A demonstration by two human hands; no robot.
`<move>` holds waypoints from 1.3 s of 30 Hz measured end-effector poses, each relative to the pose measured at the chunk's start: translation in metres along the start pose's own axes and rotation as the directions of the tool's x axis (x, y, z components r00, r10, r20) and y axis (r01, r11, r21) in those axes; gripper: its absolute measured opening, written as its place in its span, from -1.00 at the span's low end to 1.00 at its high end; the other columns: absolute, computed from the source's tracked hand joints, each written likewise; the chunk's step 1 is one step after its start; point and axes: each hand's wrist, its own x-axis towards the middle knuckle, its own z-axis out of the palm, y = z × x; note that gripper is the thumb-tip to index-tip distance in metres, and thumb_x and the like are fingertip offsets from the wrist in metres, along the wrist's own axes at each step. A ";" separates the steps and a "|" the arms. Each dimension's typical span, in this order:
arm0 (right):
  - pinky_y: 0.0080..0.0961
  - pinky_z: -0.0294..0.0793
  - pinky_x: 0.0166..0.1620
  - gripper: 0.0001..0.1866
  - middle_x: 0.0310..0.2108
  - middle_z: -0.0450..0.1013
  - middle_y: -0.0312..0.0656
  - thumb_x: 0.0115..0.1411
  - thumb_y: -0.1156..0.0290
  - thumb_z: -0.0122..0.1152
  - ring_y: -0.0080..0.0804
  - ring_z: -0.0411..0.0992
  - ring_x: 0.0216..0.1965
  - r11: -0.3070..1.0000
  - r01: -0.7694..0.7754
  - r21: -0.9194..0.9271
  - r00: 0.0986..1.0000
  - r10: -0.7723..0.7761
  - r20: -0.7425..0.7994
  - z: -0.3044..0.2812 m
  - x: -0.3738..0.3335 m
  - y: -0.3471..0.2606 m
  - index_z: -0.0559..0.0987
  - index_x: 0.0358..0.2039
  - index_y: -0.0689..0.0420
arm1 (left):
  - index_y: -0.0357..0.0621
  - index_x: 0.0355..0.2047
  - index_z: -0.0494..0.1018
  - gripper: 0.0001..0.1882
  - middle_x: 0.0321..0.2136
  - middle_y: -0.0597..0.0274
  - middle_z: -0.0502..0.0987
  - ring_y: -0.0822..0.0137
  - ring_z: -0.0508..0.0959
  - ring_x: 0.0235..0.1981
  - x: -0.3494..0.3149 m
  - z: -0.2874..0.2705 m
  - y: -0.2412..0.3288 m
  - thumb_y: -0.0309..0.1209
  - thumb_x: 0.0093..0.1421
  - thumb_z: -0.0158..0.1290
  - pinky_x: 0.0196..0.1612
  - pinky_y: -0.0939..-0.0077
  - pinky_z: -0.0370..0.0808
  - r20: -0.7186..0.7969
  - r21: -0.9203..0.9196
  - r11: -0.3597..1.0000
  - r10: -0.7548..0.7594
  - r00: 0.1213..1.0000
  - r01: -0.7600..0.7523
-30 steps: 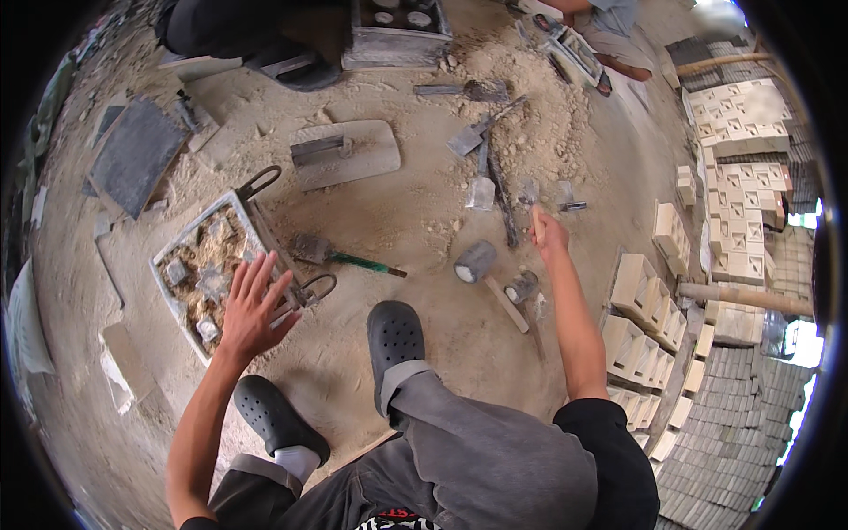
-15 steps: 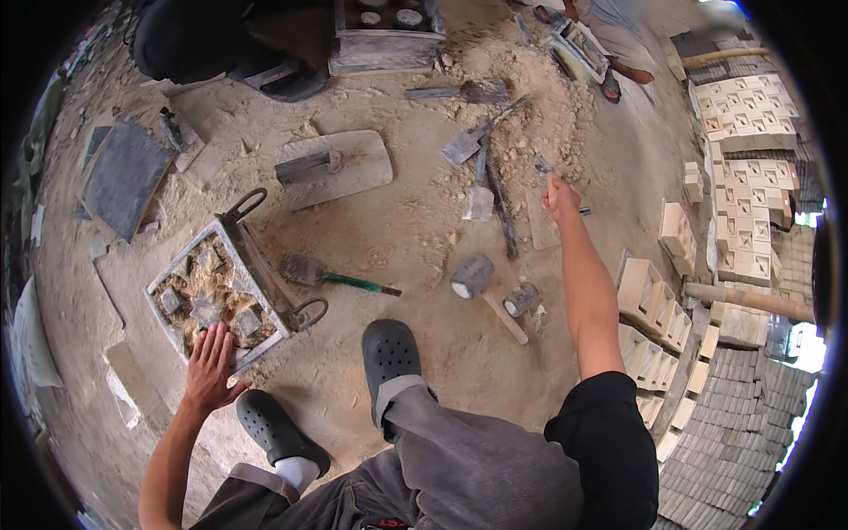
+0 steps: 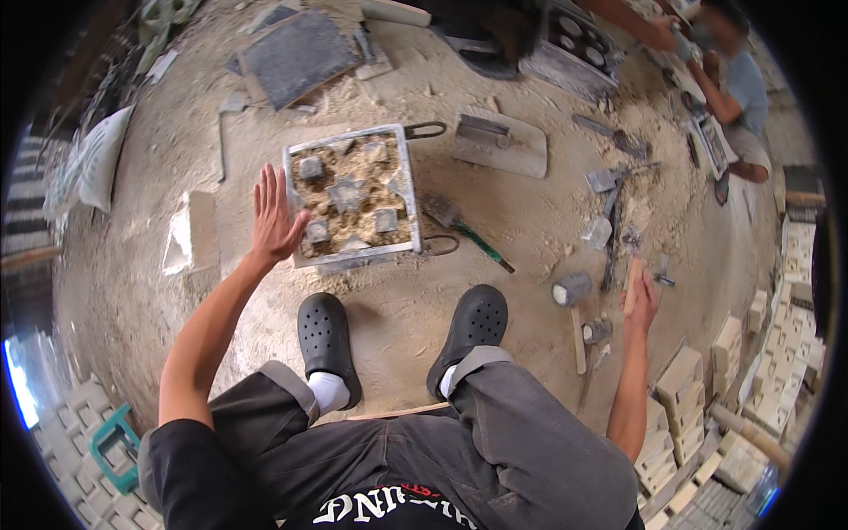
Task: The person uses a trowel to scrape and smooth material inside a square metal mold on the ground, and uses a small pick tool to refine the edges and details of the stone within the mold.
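Observation:
A square metal-framed mould packed with crumbly tan material sits on the ground before me. Grey square blocks and a star-shaped centre piece show in it. My left hand lies by the mould's left rim, fingers stretched out, holding nothing. Off to the right, my right hand is closed round a pale wooden handle. A small grey end, blurred, shows beyond that handle, so I cannot tell the tool's kind. A brush-like tool with a green handle lies right of the mould.
Mallets, a flat trowel-like plate and several small spades lie to the right. A dark sheet is at the far left, a pale block nearer. Moulded blocks stand at right. Another person works at far right.
My view has swung left, bringing the mould to the middle. My left hand has gone from the mould's near corner to its left side. The right hand still grips the wooden handle, drawn nearer.

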 end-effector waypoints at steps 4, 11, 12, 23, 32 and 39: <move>-0.62 0.34 -0.67 -0.51 -0.30 0.52 -0.25 0.30 0.34 0.19 -0.55 0.43 -0.58 0.993 0.119 -0.019 0.962 -0.110 0.249 0.044 -0.057 -0.022 0.44 0.22 0.15 | -0.22 0.43 -0.14 -0.07 0.44 -0.19 -0.19 -0.07 -0.22 0.47 0.002 0.001 0.001 0.26 0.32 -0.30 0.45 0.04 -0.31 -0.161 -0.110 0.979 -0.185 0.969 0.169; -0.71 0.34 -0.63 -0.49 -0.19 0.55 -0.21 0.26 0.38 0.26 -0.62 0.46 -0.53 0.976 0.219 -0.017 0.726 -0.151 0.671 0.156 -0.134 -0.055 0.46 0.21 0.16 | -0.28 0.42 -0.14 0.21 0.43 -0.17 -0.10 -0.01 -0.14 0.47 -0.027 0.007 0.030 0.49 0.10 -0.18 0.47 0.14 -0.21 -0.111 -0.061 0.998 0.001 0.994 -0.008; -0.72 0.33 -0.63 -0.50 -0.20 0.56 -0.22 0.26 0.37 0.26 -0.63 0.45 -0.53 0.967 0.256 -0.020 0.673 -0.163 0.721 0.174 -0.145 -0.059 0.46 0.21 0.16 | -0.31 0.41 -0.14 0.25 0.42 -0.17 -0.09 -0.02 -0.13 0.46 -0.032 0.003 0.036 0.50 0.06 -0.12 0.47 0.14 -0.20 -0.064 -0.026 0.999 0.030 0.997 -0.032; -0.43 0.53 -0.08 -0.53 -0.09 0.58 0.04 0.14 0.30 0.25 -0.21 0.61 -0.15 0.687 0.708 -0.166 0.475 -0.289 0.831 0.306 -0.233 -0.100 0.57 0.05 0.22 | -0.50 0.36 -0.11 0.29 0.38 -0.35 -0.08 -0.12 -0.10 0.45 -0.057 -0.002 0.047 0.47 0.06 -0.05 0.46 0.15 -0.16 0.001 -0.016 0.993 -0.114 0.993 0.114; -0.22 0.55 -0.14 -0.62 -0.14 0.58 -0.03 0.17 0.31 0.20 0.04 0.55 -0.20 0.425 0.900 -0.102 0.312 -0.461 0.831 0.330 -0.239 -0.104 0.61 0.00 0.11 | -0.48 0.37 -0.11 0.26 0.41 -0.30 -0.13 -0.10 -0.17 0.46 -0.034 0.004 0.066 0.47 0.10 -0.11 0.46 0.11 -0.23 0.001 0.045 0.987 -0.157 0.988 0.156; -0.23 0.54 -0.13 -0.64 -0.10 0.57 -0.06 0.17 0.33 0.21 0.01 0.54 -0.17 0.360 0.929 -0.084 0.267 -0.497 0.826 0.327 -0.242 -0.096 0.62 -0.01 0.07 | -0.46 0.38 -0.10 0.24 0.42 -0.23 -0.13 -0.05 -0.19 0.47 -0.011 0.006 0.075 0.49 0.12 -0.19 0.46 0.11 -0.27 0.043 0.105 0.967 -0.237 0.970 0.232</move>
